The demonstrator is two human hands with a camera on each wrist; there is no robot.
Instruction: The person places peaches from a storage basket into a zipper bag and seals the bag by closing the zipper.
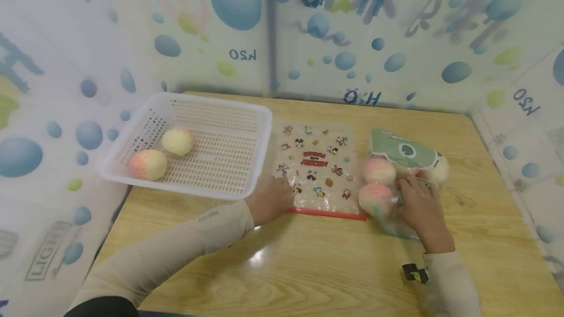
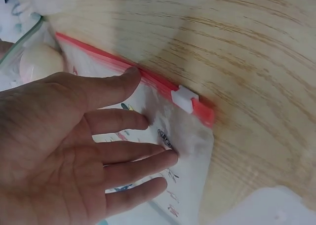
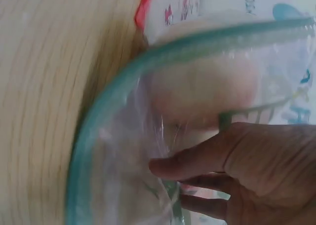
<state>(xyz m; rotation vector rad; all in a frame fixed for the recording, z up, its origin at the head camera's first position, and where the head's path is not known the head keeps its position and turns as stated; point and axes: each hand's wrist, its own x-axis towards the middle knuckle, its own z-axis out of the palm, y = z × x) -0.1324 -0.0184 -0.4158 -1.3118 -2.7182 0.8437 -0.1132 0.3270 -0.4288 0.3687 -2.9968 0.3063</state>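
On the table lies a flat clear zip bag (image 1: 315,160) with cartoon prints, a red top strip and a white slider (image 2: 184,98). My left hand (image 2: 74,151) is over its red edge, fingers loosely extended and nothing in them. To the right, a clear zip bag (image 1: 405,148) with a green printed panel and a green-edged mouth (image 3: 123,87) holds several pink-and-cream peaches (image 1: 379,170). At the mouth, my right hand (image 1: 418,209) pinches the plastic between thumb and fingers. Part of the fruit is hidden behind the hand and the panel.
A white slotted plastic basket (image 1: 220,187) stands at the left with two peaches (image 1: 148,164) inside. Patterned walls (image 1: 308,38) close off the table's back and sides. A small black-and-yellow item (image 1: 415,274) is beside my right sleeve.
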